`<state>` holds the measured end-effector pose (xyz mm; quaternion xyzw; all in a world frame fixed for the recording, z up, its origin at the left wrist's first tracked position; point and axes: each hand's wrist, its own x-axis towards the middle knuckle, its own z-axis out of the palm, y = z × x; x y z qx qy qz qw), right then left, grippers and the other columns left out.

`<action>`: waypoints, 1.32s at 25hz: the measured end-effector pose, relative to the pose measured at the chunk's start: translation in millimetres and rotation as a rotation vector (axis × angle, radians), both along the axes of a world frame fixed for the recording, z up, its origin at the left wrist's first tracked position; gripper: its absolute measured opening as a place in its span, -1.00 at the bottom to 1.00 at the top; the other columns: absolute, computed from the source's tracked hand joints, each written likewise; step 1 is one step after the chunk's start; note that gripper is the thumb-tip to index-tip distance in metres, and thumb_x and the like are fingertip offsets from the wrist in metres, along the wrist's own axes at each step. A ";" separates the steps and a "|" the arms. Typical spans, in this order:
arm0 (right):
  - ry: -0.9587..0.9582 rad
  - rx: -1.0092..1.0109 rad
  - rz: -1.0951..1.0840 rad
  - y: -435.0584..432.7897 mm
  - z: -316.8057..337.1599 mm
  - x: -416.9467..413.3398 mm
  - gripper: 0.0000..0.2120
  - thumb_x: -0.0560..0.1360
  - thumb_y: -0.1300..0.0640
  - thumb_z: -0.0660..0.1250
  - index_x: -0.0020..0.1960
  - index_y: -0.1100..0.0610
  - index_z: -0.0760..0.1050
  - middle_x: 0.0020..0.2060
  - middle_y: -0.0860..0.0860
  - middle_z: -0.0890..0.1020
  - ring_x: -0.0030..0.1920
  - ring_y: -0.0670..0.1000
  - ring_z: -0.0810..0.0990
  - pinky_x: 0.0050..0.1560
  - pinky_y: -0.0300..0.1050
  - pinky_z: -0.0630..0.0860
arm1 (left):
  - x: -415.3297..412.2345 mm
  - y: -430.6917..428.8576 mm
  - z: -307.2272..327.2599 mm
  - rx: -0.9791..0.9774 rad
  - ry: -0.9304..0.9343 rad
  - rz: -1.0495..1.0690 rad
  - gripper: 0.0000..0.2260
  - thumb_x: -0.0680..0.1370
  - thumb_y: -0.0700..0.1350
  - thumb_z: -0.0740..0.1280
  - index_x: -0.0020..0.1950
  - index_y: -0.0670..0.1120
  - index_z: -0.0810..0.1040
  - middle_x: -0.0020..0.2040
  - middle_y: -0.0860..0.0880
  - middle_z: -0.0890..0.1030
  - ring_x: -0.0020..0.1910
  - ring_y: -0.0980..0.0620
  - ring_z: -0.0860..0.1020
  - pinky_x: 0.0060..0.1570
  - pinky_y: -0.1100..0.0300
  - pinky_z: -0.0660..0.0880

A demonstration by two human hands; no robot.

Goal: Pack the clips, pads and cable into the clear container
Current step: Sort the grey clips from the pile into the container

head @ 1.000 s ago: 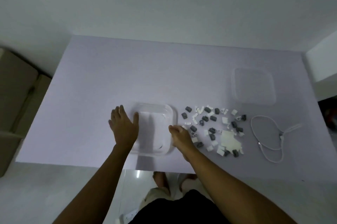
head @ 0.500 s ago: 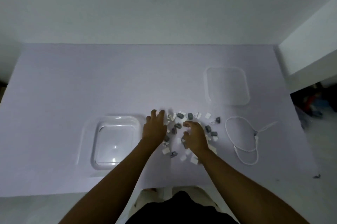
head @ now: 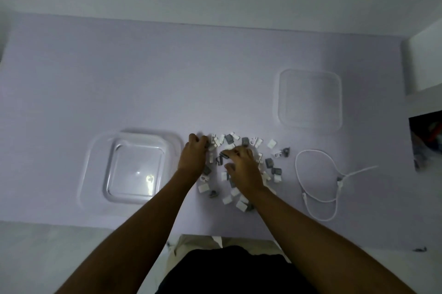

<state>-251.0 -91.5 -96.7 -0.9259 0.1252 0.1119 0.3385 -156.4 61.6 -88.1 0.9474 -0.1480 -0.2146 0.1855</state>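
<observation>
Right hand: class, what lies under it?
Grey clips and white pads ring the right hand on the table; whatever sits beneath its palm is covered.

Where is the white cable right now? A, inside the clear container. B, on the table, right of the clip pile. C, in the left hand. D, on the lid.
B: the white cable lies looped on the table, right of the clips and outside the clear container.

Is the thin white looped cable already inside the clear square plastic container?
No, the thin white looped cable lies on the lilac table right of the small clips, well apart from the clear square plastic container.
</observation>
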 end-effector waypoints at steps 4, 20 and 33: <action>0.006 -0.014 -0.001 1.0 -1.3 6.5 -0.66 0.49 0.27 0.37 0.23 0.03 0.57 0.19 0.09 0.49 0.24 0.14 0.45 0.09 0.07 0.57 | 2.0 0.1 6.6 -0.175 0.091 0.230 -0.81 0.56 -0.21 0.32 0.17 -0.13 0.54 0.08 -0.15 0.48 -0.08 -0.10 0.53 -0.04 0.13 0.48; 0.050 0.055 0.035 5.5 -0.9 4.4 -0.50 0.41 0.25 0.29 0.34 0.05 0.47 0.22 0.09 0.45 0.25 0.14 0.44 0.06 0.06 0.58 | -1.9 22.7 30.7 -1.312 1.145 0.915 -0.82 0.36 -0.31 0.03 -0.22 -0.13 0.39 -0.31 -0.08 0.32 -0.46 0.02 0.27 -0.52 0.22 0.24; 0.043 -0.086 -0.037 19.6 0.6 4.3 -0.70 0.46 0.21 0.39 0.20 0.12 0.56 0.15 0.13 0.50 0.18 0.15 0.48 0.07 0.01 0.58 | 4.1 21.3 43.1 -1.017 1.177 0.795 -0.70 0.54 -0.02 0.18 -0.37 -0.08 0.31 -0.41 -0.03 0.18 -0.41 0.04 0.14 -0.52 0.21 0.10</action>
